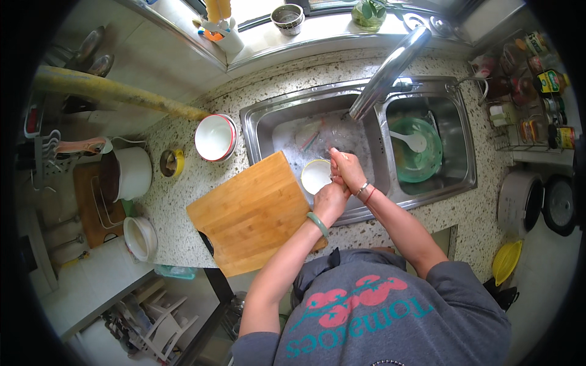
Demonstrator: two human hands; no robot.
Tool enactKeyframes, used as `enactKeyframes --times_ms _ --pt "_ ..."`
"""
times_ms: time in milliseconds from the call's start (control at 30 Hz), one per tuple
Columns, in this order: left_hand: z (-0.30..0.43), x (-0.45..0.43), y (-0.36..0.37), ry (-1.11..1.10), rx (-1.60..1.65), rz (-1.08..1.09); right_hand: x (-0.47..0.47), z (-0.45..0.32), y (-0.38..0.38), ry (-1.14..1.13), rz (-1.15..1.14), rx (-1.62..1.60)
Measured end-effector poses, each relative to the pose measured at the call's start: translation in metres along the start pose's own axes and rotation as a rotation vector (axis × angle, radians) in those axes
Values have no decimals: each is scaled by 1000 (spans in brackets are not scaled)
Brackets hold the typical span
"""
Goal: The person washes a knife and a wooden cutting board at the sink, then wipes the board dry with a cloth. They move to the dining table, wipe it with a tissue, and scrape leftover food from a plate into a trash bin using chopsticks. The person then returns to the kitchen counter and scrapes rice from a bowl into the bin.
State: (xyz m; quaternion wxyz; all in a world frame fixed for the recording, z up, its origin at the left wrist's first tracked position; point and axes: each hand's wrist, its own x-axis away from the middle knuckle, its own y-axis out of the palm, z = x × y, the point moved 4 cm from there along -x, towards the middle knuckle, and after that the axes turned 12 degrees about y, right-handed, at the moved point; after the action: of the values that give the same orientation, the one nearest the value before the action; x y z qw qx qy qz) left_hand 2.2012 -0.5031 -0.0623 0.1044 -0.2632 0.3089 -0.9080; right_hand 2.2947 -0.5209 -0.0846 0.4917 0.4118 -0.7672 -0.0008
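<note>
My left hand [330, 200] and my right hand [348, 170] meet above the near part of the large left sink basin [382, 160], both with curled fingers. Something thin seems to be between them, but what it is cannot be made out. A white bowl with a yellow rim [315, 178] is just left of my right hand, its right edge partly hidden by the hands. Behind them, foamy water and thin coloured sticks [311, 141] show in the basin. A wooden cutting board [256, 212] lies left of my left forearm, overlapping the sink's corner.
The chrome faucet [389, 73] reaches over the left basin. In the right basin is a green translucent bowl [430, 167] with a white spoon [415, 142]. Red-rimmed bowls [215, 137] and a yellow mug [177, 163] stand left on the speckled counter. Jars fill a rack [508, 148] at right.
</note>
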Motion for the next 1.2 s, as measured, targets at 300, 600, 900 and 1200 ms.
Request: enactKeyframes --times_ms 300,600,900,1200 --pt "-19 43 -22 -226 1306 137 45 -20 -50 -65 22 538" --pt "-39 86 -38 -99 1601 233 136 -43 -12 -266 -170 -211" --pt "-79 151 -52 -78 1449 320 193 -19 103 -361 -236 59" --pt "-152 217 -105 37 -146 666 129 106 143 -882 344 1417"
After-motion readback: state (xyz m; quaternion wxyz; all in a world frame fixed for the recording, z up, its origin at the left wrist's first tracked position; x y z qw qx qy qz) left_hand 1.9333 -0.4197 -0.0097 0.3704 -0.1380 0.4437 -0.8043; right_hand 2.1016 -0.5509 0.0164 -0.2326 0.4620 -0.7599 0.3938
